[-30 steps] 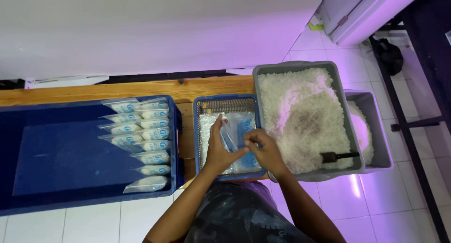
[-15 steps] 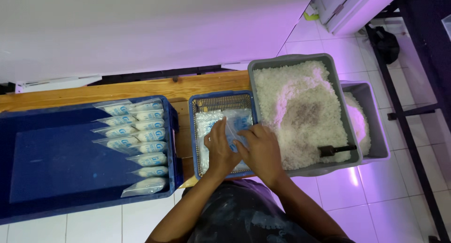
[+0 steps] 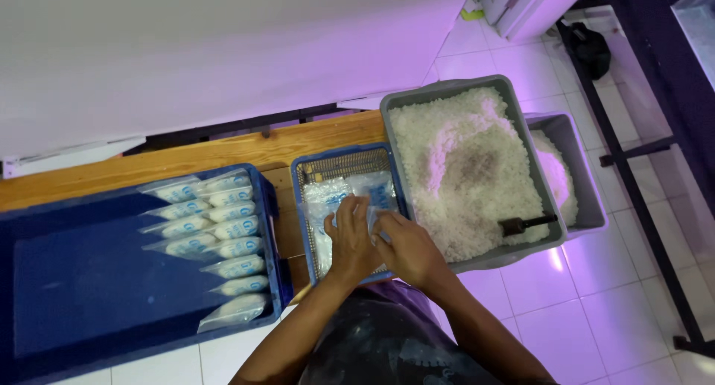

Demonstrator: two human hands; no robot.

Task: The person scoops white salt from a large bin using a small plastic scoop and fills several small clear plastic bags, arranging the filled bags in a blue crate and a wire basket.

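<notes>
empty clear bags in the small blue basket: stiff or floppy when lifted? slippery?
Probably floppy: the clear bag crumples between the left hand and right hand. Likely slippery, given its glossy film. Seems very light, unlike the filled bags in the blue crate.

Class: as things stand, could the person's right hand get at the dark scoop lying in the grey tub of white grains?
Probably yes. The right hand is at the small blue basket, beside the grey tub; the scoop lies uncovered on the grains, nothing between.

I see a white wall (image 3: 223, 50) filling the upper left, a wooden bench (image 3: 223, 156) below it, and white floor tiles (image 3: 596, 303) washed in purple light.
</notes>
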